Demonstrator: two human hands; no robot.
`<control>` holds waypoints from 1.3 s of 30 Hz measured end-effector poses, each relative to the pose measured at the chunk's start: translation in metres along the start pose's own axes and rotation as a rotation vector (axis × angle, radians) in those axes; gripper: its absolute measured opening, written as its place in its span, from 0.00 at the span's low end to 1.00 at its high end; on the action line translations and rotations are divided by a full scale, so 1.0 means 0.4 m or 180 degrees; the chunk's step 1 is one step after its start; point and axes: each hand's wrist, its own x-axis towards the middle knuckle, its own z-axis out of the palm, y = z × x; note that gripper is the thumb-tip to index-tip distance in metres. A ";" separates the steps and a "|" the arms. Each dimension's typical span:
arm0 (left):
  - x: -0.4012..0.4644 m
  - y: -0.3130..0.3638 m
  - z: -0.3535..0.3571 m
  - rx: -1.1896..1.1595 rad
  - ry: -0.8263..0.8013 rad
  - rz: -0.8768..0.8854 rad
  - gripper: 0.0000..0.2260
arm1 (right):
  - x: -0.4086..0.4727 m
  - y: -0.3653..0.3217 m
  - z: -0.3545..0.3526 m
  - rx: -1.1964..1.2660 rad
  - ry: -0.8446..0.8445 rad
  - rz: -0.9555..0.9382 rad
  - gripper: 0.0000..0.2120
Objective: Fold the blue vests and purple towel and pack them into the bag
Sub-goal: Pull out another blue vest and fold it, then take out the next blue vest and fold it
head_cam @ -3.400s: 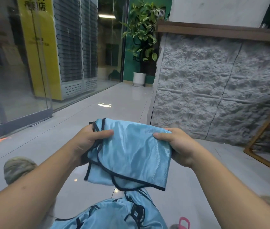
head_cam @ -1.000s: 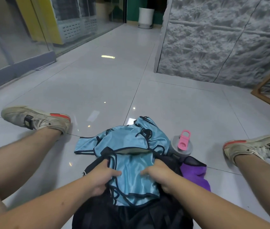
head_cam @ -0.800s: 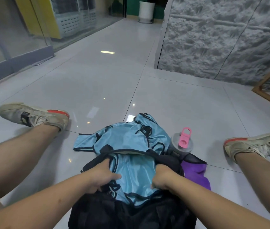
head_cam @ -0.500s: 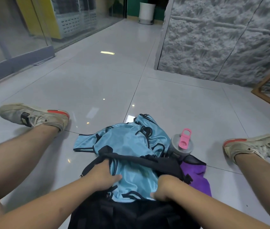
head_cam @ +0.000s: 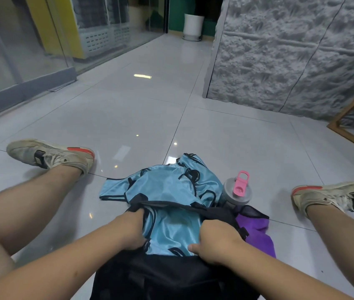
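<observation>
left hand [head_cam: 131, 231] + right hand [head_cam: 215, 241]: gripping folded blue vest [head_cam: 171, 230] | in: black bag [head_cam: 171, 276] mouth | purple towel [head_cam: 258, 232]: right of bag

The tiled floor [head_cam: 128, 118] bears the black bag [head_cam: 171, 278], loose blue vests [head_cam: 163, 182] and purple towel [head_cam: 258, 232].

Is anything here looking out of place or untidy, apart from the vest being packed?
Yes. A second blue vest lies crumpled and unfolded on the floor just beyond the black bag. The purple towel is bunched at the bag's right side, not folded. A bottle with a pink lid sits next to them. Nothing looks spilled or damaged.
</observation>
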 end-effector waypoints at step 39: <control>0.048 0.109 -0.098 0.0025 -0.0770 0.1115 0.10 | 0.178 -0.080 -0.171 0.0204 -0.0888 -0.1068 0.06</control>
